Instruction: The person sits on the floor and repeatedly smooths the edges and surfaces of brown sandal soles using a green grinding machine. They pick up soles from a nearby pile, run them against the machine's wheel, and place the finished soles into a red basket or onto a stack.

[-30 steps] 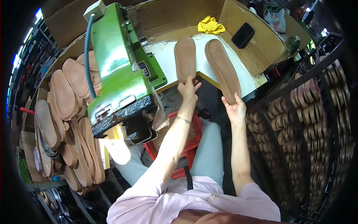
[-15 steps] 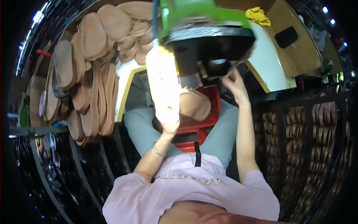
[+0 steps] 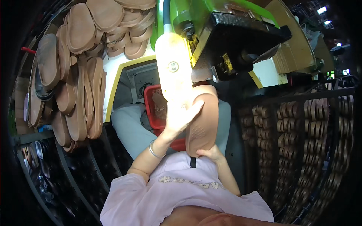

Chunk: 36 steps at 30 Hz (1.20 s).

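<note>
A tan shoe sole (image 3: 205, 122) stands lengthwise over my lap, with a patch of small bumps on its lower half. My right hand (image 3: 212, 153) pinches its near end, thumb on top. My left hand (image 3: 183, 115) is at its upper left edge, the thumb lying across the sole. Beyond the left fingers rises a long, rounded, sole-shaped piece (image 3: 169, 81), so brightly lit that its surface is washed out; a small round mark shows on it. The left fingers merge into that glare, so their hold on it is unclear.
A green and black machine (image 3: 241, 41) overhangs the worktable, a blue-grey tube (image 3: 166, 15) beside it. Tan soles (image 3: 81, 28) are heaped at left. A red bin (image 3: 152, 109) sits between my knees. Racks of footwear pieces (image 3: 290, 132) stand at right; a cardboard box (image 3: 296, 56) is beyond.
My right hand has come down from beside the machine to the tan sole's near end. That sole now stands lengthwise, nearer me. The whole view has shifted.
</note>
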Motion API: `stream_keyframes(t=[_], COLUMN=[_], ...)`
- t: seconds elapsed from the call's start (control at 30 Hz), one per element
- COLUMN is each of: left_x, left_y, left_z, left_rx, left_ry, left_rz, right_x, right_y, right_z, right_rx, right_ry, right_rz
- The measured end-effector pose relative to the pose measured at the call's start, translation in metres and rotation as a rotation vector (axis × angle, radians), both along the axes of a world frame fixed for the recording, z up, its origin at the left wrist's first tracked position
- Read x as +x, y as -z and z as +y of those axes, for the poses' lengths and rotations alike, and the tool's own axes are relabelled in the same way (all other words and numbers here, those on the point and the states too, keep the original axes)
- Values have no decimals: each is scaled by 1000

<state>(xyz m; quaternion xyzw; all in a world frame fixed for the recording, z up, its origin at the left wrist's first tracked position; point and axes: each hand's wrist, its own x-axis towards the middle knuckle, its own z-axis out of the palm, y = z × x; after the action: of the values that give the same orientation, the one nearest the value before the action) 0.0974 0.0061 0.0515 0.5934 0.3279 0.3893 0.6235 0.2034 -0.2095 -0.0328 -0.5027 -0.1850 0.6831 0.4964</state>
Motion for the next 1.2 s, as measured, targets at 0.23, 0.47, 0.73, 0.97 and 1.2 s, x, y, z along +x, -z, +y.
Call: stream_keyframes(t=[0.23,0.47,0.73,0.97,1.2], left_x=[2,-20,-40,0,14], left_y=[-31,-13,-23,-31,-57], left_z=[13,9,5,8,9], left_rx=[1,27,-98,307,22], left_ry=[29,-64,-202,-104,-125], left_rz=[-5,-163,-181,156,-38], right_x=[-30,-14,-7,-20,-42], right_y=[-28,-55,-40,-23,-52], right_z=[-8,-23,-13,-21,-15], right_rx=[86,112,-48,-5,40], right_ry=[54,91,161,147,95], right_rz=[-53,-206,-178,34,44])
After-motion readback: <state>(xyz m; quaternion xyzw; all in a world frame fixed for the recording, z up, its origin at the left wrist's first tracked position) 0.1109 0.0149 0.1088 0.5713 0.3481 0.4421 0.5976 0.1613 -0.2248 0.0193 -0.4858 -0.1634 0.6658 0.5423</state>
